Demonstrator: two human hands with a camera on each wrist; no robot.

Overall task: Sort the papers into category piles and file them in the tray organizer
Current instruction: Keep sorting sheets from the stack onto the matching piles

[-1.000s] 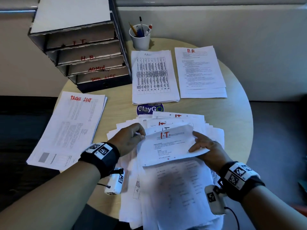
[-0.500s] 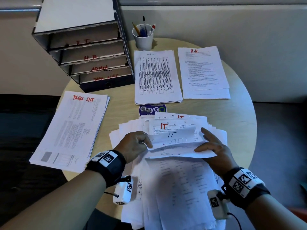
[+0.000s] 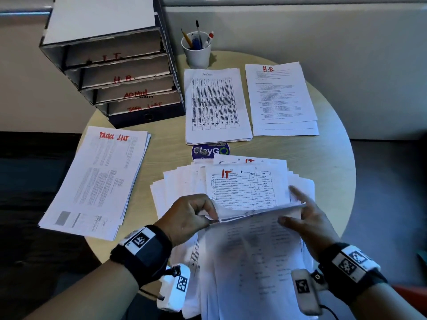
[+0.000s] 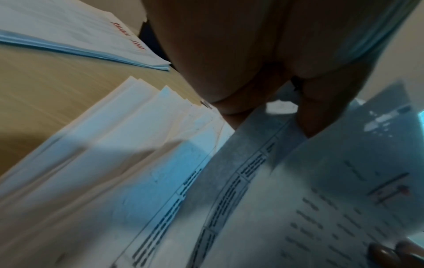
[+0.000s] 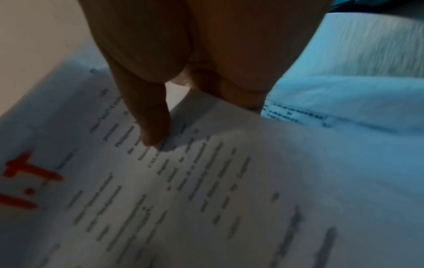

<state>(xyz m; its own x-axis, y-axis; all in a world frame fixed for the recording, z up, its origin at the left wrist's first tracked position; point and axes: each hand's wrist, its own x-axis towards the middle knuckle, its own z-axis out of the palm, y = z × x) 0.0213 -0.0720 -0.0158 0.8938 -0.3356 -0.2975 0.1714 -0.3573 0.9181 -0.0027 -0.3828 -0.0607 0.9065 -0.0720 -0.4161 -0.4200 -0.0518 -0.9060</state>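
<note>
A fanned stack of IT papers [image 3: 245, 188] lies at the near edge of the round table [image 3: 328, 158]. Its top sheets [image 3: 254, 250] are folded back toward me. My left hand [image 3: 191, 215] pinches their left edge with curled fingers. My right hand [image 3: 305, 218] pinches the right edge, thumb [image 5: 151, 130] on a sheet marked I.T [image 5: 206, 181] and fingers behind it. A table sheet marked IT lies uncovered on the stack. The tray organizer [image 3: 115, 72] stands at the back left, its slots labelled IT, H.R., ADMIN and TASK LIST.
Three sorted piles lie on the table: Task List [image 3: 97, 181] at the left, Admin [image 3: 217, 105] in the middle back, H.R [image 3: 282, 98] at the back right. A white cup of pens [image 3: 197, 49] stands behind them. A round ClayGo sticker [image 3: 210, 151] shows beside the stack.
Both hands have folded the top IT sheets back toward me, one after another. A printed table sheet marked IT now shows where the I.T text sheet was.
</note>
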